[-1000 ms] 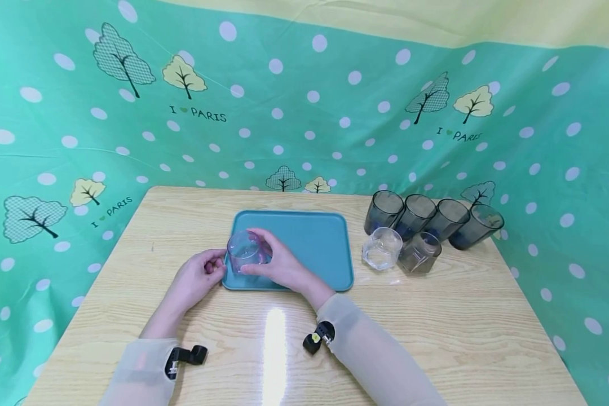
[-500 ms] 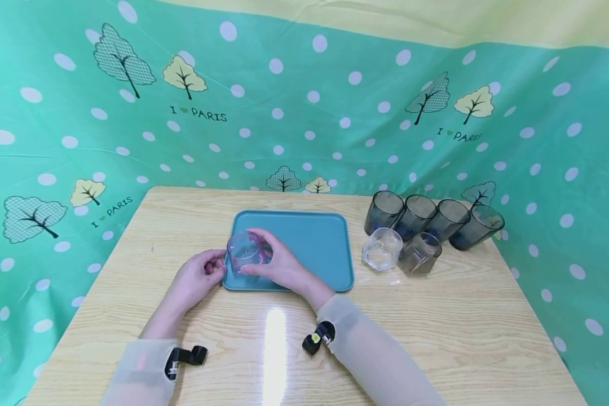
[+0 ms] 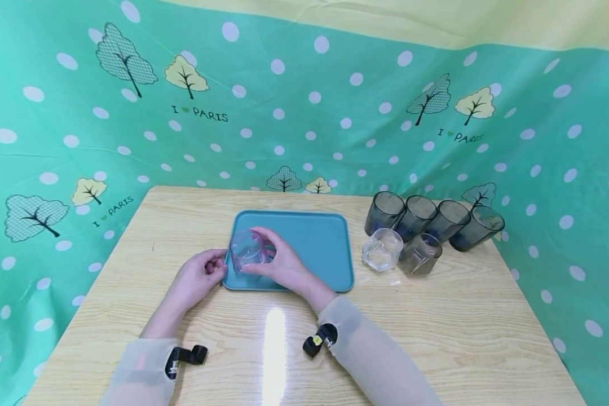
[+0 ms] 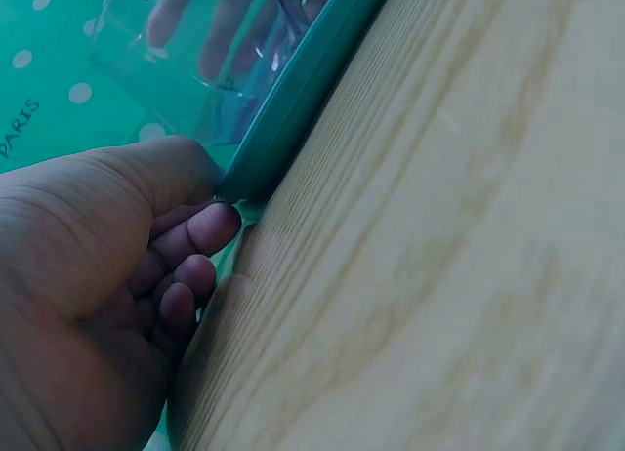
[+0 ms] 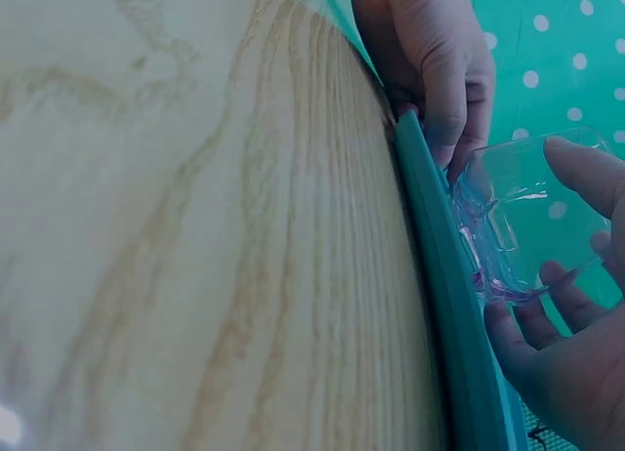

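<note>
My right hand [image 3: 284, 268] holds a clear, pink-tinted glass [image 3: 246, 251] at the left end of a blue-green tray [image 3: 309, 242]. In the right wrist view, the thumb and fingers go round the glass [image 5: 527, 212], which is low over the tray or on it; I cannot tell which. My left hand [image 3: 199, 277] is at the tray's left edge. The left wrist view has its thumb and forefinger pinching the corner of the tray rim [image 4: 278, 119], the other fingers curled below.
Several dark tall glasses [image 3: 421, 214] line the back right of the wooden table [image 3: 436, 327]. In front of them are a clear short glass [image 3: 382, 249] and a smoky short glass [image 3: 420, 254]. A dotted green cloth [image 3: 294, 101] hangs behind.
The pink-tinted glass has shifted very slightly to the right in my right hand's hold. My left hand stays at the tray's edge.
</note>
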Demonstrator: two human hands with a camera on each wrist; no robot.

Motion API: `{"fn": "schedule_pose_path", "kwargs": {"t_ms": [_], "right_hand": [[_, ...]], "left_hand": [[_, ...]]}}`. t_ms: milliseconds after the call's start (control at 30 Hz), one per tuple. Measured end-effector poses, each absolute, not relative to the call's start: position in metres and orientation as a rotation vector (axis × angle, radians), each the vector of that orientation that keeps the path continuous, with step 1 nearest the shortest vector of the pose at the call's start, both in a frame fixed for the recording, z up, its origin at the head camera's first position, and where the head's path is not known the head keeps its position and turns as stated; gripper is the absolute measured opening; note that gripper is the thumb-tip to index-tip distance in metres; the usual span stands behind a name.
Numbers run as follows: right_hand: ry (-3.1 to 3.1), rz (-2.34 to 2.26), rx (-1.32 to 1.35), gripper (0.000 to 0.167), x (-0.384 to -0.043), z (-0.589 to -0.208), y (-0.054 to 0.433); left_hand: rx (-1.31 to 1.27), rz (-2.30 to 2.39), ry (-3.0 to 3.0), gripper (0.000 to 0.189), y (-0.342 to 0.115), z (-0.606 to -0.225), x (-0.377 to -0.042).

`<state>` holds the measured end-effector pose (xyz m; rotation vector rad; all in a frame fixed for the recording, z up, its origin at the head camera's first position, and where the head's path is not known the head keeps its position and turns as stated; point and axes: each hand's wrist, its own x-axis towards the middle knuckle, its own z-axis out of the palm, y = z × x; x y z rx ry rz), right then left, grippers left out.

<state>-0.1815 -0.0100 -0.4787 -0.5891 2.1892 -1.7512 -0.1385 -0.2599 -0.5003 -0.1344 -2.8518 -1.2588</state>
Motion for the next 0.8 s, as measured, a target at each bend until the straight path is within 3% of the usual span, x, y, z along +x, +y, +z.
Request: {"fn": "schedule_pose_path", "kwargs": {"t_ms": [800], "right_hand": [[2.268,-1.769,-0.479,0.086,-0.17,-0.445,0.051]], "left_hand": [[-0.141,-1.264,-2.846,0.041,-0.261,-0.503,-0.14]]}}
